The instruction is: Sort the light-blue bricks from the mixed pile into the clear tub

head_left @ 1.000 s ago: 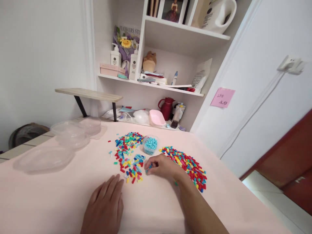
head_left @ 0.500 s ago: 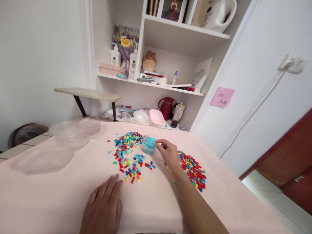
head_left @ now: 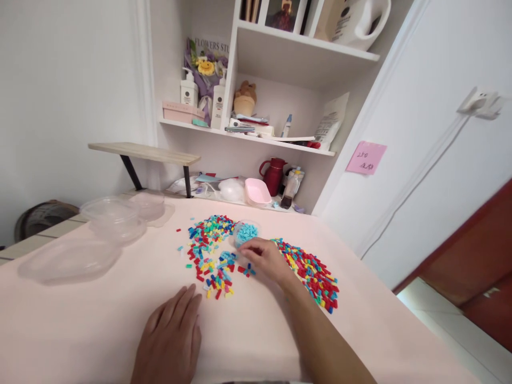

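Note:
My left hand (head_left: 170, 333) lies flat on the pink tabletop, fingers stretched out, with nothing in it. In front of it spreads a loose pile of small multicoloured plastic bricks (head_left: 212, 266). My right hand (head_left: 266, 258) hovers palm down at the near side of a clear round tub (head_left: 237, 241), its fingers loosely curved and thumb apart. No brick shows between its fingertips, which are near a cluster of light blue bricks (head_left: 228, 257). Light blue bricks (head_left: 247, 232) fill the tub. A second pile, mostly red bricks (head_left: 314, 272), lies right of and partly behind my right forearm.
Clear plastic containers (head_left: 114, 213) and a clear lid-like tray (head_left: 70, 261) stand on the left. A small wooden shelf (head_left: 144, 152) rises behind them. At the back are a pink dish (head_left: 258, 192), a red jug (head_left: 274, 173) and a bottle (head_left: 290, 191).
My right hand has moved from over the tub's right rim down and left to the tub's near side, close to the light blue cluster. My left hand stays still.

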Action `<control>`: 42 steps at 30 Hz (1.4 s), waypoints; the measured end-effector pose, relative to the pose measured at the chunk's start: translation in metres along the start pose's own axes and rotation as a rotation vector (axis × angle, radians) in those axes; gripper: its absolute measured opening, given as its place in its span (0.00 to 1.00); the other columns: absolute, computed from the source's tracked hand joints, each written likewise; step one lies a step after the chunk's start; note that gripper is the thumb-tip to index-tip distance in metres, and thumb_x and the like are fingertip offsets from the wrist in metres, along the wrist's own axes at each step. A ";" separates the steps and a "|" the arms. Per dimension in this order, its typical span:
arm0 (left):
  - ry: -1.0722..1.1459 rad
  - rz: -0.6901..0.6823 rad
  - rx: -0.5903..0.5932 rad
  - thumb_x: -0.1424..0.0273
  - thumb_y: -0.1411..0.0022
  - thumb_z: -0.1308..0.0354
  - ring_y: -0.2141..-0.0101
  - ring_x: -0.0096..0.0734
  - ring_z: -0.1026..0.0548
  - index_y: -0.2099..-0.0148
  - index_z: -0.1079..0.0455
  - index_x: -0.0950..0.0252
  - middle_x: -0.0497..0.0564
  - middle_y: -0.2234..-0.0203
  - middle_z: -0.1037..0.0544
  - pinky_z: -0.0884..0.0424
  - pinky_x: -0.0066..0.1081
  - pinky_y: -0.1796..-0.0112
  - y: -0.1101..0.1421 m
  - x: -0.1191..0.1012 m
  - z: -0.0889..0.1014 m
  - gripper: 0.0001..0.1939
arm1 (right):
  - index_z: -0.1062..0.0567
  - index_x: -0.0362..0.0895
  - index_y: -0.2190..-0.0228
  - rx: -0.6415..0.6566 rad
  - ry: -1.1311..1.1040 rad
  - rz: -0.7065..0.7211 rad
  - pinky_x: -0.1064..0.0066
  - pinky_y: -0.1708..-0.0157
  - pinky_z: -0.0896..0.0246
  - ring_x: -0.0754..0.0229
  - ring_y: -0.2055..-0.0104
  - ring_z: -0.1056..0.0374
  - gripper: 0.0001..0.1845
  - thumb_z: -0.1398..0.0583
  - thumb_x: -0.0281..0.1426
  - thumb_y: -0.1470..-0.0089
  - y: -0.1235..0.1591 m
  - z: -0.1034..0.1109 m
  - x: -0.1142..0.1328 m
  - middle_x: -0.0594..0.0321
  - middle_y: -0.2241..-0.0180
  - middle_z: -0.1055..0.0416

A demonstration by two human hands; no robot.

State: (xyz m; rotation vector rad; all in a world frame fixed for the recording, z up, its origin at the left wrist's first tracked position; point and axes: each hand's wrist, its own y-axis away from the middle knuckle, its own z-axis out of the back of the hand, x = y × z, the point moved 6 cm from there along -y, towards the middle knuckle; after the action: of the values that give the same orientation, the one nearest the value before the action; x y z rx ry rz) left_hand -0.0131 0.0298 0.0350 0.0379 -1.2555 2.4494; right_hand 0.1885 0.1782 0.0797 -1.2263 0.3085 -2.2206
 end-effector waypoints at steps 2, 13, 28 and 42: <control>-0.001 -0.005 0.003 0.74 0.38 0.50 0.50 0.37 0.24 0.45 0.31 0.67 0.55 0.50 0.21 0.38 0.38 0.50 0.001 -0.001 0.000 0.20 | 0.17 0.46 0.65 0.141 0.018 0.056 0.70 0.63 0.36 0.60 0.66 0.32 0.08 0.37 0.32 0.43 0.003 -0.013 0.005 0.60 0.67 0.25; -0.033 -0.018 -0.004 0.74 0.38 0.52 0.51 0.36 0.24 0.47 0.30 0.68 0.55 0.51 0.20 0.37 0.37 0.51 -0.005 -0.002 0.003 0.18 | 0.20 0.53 0.52 0.395 0.103 0.105 0.69 0.55 0.37 0.60 0.59 0.33 0.21 0.31 0.30 0.49 0.013 -0.034 0.008 0.61 0.58 0.33; 0.003 -0.012 -0.015 0.74 0.39 0.50 0.51 0.37 0.24 0.46 0.30 0.67 0.55 0.51 0.20 0.37 0.38 0.51 -0.004 -0.001 0.004 0.19 | 0.17 0.46 0.67 0.254 0.046 -0.011 0.72 0.63 0.36 0.61 0.66 0.31 0.08 0.38 0.27 0.46 0.008 -0.019 -0.001 0.61 0.66 0.25; -0.016 -0.009 -0.067 0.73 0.40 0.50 0.52 0.34 0.24 0.49 0.29 0.63 0.52 0.52 0.20 0.36 0.36 0.52 -0.002 0.000 0.004 0.17 | 0.18 0.42 0.62 -0.473 -0.107 -0.225 0.72 0.77 0.48 0.64 0.79 0.46 0.23 0.37 0.47 0.49 -0.003 0.032 -0.026 0.70 0.82 0.40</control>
State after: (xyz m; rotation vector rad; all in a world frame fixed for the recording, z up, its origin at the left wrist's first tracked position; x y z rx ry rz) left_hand -0.0129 0.0274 0.0386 0.0447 -1.3403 2.4024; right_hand 0.2249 0.1978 0.0809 -1.6926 0.7140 -2.3359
